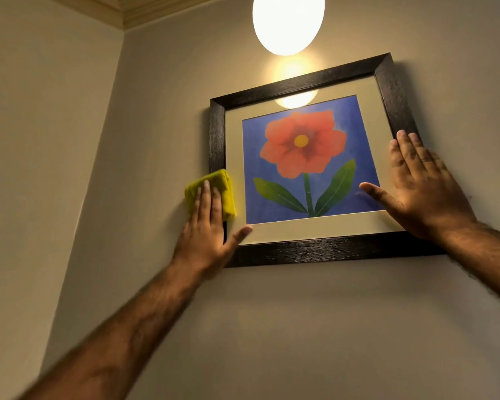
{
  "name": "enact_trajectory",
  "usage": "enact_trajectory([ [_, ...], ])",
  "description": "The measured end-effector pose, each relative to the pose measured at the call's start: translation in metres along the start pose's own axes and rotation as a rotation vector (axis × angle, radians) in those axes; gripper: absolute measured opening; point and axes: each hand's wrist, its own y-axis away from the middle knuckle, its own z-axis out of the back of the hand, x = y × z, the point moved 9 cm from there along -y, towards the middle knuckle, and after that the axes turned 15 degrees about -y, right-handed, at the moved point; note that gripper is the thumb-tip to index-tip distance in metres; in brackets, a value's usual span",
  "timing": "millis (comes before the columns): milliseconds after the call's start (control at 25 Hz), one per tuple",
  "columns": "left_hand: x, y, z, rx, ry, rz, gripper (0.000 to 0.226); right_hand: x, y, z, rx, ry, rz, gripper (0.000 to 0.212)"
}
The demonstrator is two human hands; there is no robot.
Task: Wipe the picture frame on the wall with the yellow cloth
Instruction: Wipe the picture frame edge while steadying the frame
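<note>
A dark wooden picture frame (306, 82) hangs on the beige wall, holding a red flower on blue behind glass. My left hand (207, 229) presses a folded yellow cloth (228, 194) flat against the lower part of the frame's left side; the fingers lie over the cloth and the thumb reaches onto the mat. My right hand (425, 187) rests flat with spread fingers on the frame's lower right corner, the thumb on the glass. The cloth and hand hide part of the left rail.
A glowing oval wall lamp (287, 21) sits just above the frame and reflects in the glass. A wall corner (110, 116) runs down to the left of the frame. Moulding (133, 15) lines the ceiling.
</note>
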Motion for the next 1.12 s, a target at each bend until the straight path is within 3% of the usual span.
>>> enact_trajectory([
  [200,0.013,-0.115,0.032,0.023,0.065,0.063,0.118,0.001,0.000,-0.001,0.000,0.009,0.009,0.108],
  [360,0.016,-0.143,0.038,0.012,0.044,0.084,0.119,0.000,-0.001,0.000,-0.015,0.012,0.012,0.107],
  [640,0.002,-0.042,0.011,-0.083,0.057,0.029,0.115,-0.001,-0.002,0.000,-0.015,0.018,0.017,0.106],
  [880,-0.003,0.025,0.009,-0.034,0.134,0.007,0.108,0.000,-0.001,-0.001,-0.008,0.003,0.012,0.107],
  [960,0.009,0.017,0.029,-0.084,0.188,0.042,0.088,0.000,-0.001,0.000,-0.008,0.000,0.012,0.107],
  [1040,0.022,0.006,0.055,-0.199,0.189,0.048,0.049,0.000,-0.001,0.000,-0.010,-0.005,0.009,0.107],
  [1120,0.027,-0.008,0.070,-0.239,0.158,0.022,0.027,0.000,0.000,0.000,-0.013,-0.003,0.009,0.107],
])
